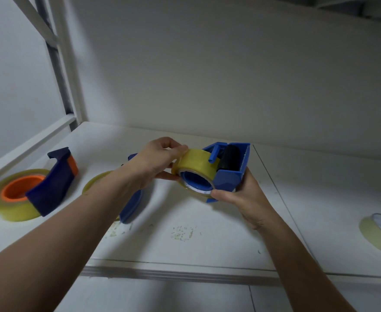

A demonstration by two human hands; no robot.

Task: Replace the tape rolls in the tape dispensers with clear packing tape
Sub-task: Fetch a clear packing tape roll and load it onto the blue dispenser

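Nearest, my right hand (248, 199) grips the blue tape dispenser (229, 180) steady, so my left hand (155, 161), pinching the clear packing tape roll (196, 164), can likely seat it.

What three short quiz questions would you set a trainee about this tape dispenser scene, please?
1. True or false: the right hand holds the blue dispenser.
2. What does the left hand grip? A) the tape roll B) scissors C) a marker
3. Fill in: the core inside the dark blue dispenser at the left is ____ in colour.
Key: 1 true; 2 A; 3 orange.
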